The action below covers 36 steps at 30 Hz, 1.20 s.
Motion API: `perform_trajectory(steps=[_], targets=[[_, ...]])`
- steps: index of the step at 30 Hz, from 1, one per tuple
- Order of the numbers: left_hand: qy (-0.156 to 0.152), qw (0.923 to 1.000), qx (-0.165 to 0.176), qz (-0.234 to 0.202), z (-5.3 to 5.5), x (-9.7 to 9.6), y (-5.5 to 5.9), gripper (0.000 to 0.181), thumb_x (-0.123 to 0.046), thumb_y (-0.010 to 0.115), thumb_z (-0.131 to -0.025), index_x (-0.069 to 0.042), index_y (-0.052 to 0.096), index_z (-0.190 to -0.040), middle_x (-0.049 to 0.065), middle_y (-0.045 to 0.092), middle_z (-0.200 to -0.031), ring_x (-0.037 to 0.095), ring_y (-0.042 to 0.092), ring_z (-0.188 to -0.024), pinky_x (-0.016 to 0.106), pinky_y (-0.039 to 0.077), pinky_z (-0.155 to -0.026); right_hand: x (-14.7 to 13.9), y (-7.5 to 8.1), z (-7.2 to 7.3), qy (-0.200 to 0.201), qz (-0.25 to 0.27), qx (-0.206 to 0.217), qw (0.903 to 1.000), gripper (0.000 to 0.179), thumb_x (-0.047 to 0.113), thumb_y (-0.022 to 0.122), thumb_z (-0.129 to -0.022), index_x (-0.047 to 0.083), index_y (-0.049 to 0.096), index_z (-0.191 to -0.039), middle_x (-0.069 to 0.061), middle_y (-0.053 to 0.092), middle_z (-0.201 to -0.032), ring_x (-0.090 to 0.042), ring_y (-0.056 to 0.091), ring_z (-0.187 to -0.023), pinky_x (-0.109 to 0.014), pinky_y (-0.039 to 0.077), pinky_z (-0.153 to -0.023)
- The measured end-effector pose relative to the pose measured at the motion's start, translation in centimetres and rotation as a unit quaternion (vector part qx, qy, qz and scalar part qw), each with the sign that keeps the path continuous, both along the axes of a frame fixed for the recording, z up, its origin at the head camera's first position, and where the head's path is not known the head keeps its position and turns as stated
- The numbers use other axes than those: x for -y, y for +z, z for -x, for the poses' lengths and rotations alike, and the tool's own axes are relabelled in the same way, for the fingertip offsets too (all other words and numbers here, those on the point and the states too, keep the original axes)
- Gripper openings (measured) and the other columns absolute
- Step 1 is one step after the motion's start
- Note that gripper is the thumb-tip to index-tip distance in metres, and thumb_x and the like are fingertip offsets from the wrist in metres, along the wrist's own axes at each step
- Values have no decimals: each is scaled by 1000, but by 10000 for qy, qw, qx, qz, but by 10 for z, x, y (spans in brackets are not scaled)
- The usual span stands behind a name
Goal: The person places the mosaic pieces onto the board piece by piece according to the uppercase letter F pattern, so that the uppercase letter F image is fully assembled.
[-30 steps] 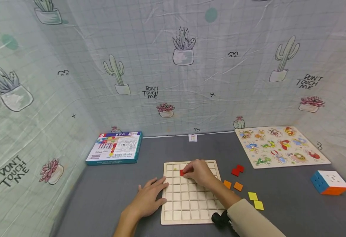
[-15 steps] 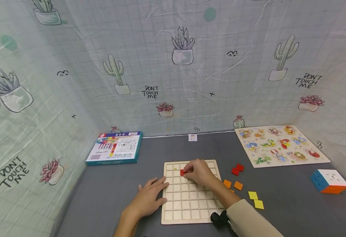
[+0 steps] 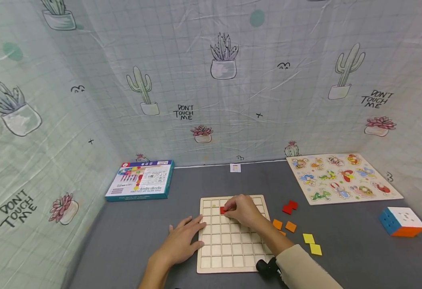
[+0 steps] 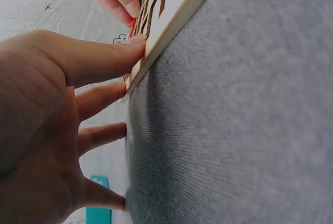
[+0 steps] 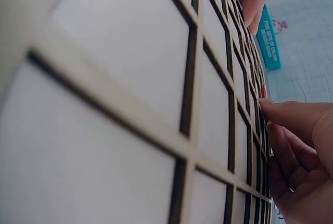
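A pale wooden board [image 3: 216, 240] with a raised grid of square cells lies on the grey table. Thumb and fingertips of my right hand [image 3: 242, 210] pinch a small red square tile [image 3: 222, 210] at a cell in the upper part of the grid. The right wrist view shows the thumb against the tile's edge and the other fingers curled below. My left hand [image 3: 180, 243] has its fingers spread at the board's left edge. In the left wrist view, that thumb rests on the board's rim [image 4: 174, 29], and other fingertips touch the cloth.
Right of the board lie loose red tiles [image 3: 288, 209], orange tiles [image 3: 290, 226] and yellow tiles [image 3: 315, 249]. Farther right are an insect picture puzzle [image 3: 344, 178] and a coloured cube [image 3: 402, 222]. A flat teal-edged box [image 3: 139, 181] sits back left. A patterned cloth wall [image 3: 232, 96] stands behind.
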<state>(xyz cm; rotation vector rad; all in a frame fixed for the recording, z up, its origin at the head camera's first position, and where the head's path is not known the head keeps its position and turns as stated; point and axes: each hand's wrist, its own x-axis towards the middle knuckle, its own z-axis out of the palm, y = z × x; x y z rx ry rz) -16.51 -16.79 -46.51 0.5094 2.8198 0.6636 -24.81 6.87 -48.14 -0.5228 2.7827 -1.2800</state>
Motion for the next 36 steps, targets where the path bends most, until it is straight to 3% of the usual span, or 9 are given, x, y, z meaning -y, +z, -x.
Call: perform_trajectory(steps=[4,8,13,17,22,26,29,32,36], targets=[[-107,9998,-23,150,0,-1,-2,53,-31,70,-96,-19,57,-146,2,41,-165,42,37,-151,93,20,-98,-7,1,1,115,65,97,9999,8,8,84,-82,10,82,-89,-7,78,-106,-16,70,-91,-22,54,-73],[-154,9995,-40,280,-2,-2,-4,54,-34,67,-98,-19,55,-148,2,39,-166,40,37,-152,91,21,-100,-26,9,-1,262,461,145,9985,9,12,78,-89,9,82,-97,-13,73,-124,-28,71,-109,-24,58,-80],[-126,9992,-32,366,-3,-4,-6,54,-34,66,-98,-19,53,-149,1,37,-167,39,35,-154,88,21,-105,-67,30,-8,-8,528,-241,9983,18,18,74,-94,10,79,-109,-11,73,-127,-26,70,-106,-22,58,-79],[-108,9994,15,321,-3,-4,-6,54,-32,66,-99,-17,53,-149,3,36,-167,38,33,-155,86,21,-108,-109,43,-14,-393,192,-655,9969,20,19,73,-95,13,77,-114,-10,74,-124,-25,68,-103,-22,57,-77],[-67,9996,14,273,-3,-2,-5,54,-31,66,-98,-17,54,-148,4,37,-167,37,35,-154,86,20,-108,-158,50,-16,-825,-320,-766,9931,27,24,72,-96,13,75,-120,-13,74,-124,-27,70,-100,-20,56,-76],[-89,9997,-27,243,-3,-3,-4,54,-31,67,-98,-16,54,-148,5,38,-166,37,37,-153,87,21,-107,-185,41,-19,-1009,-702,-760,9895,31,26,73,-95,11,75,-122,-16,74,-124,-33,69,-106,-26,58,-77],[-100,9997,-51,232,-2,-3,-2,54,-31,67,-97,-16,55,-147,5,39,-166,37,37,-153,87,22,-106,-196,25,-24,-960,-912,-686,9888,31,23,75,-93,9,76,-121,-17,75,-123,-38,69,-112,-41,61,-83],[-89,9996,-49,253,-2,-3,-1,54,-31,68,-97,-16,55,-147,4,40,-166,37,38,-153,87,22,-106,-201,9,-27,-858,-1174,-614,9875,31,21,77,-91,9,77,-119,-18,75,-122,-43,68,-115,-56,57,-90],[-63,9996,-28,257,-2,-3,-1,54,-32,68,-97,-17,56,-147,3,40,-166,36,37,-153,88,22,-105,-202,-5,-28,-830,-1372,-705,9845,31,19,80,-87,11,78,-117,-17,74,-124,-45,67,-117,-63,52,-96]])
